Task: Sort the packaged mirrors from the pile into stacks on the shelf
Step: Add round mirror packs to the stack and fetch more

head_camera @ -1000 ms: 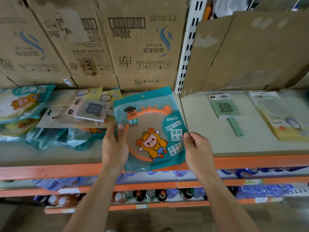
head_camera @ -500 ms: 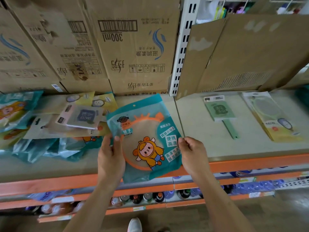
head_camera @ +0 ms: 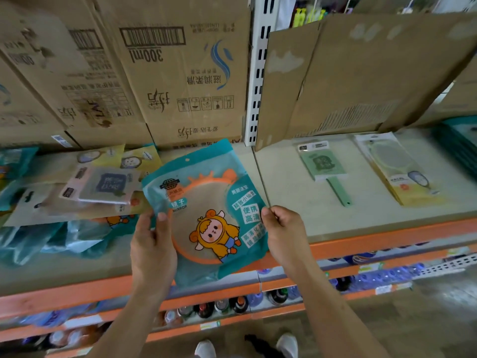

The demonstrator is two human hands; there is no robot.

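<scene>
A teal packaged mirror with an orange round rim and a cartoon figure is held upright in front of the shelf edge. My left hand grips its left side, thumb on the front. My right hand pinches its right edge. To the left, on the shelf, lies the pile of packaged mirrors, teal, yellow and pink ones overlapping. On the right part of the shelf lie a green handled mirror and a yellow-backed oval mirror, each alone.
Large cardboard boxes stand at the back of the shelf, with a leaning cardboard sheet on the right. A white slotted upright divides the bays. Teal packs sit at far right. Bottles fill the lower shelf.
The teal mirror pack has come a little lower and nearer to me in both hands. The view has shifted left and down, so my shoes now show.
</scene>
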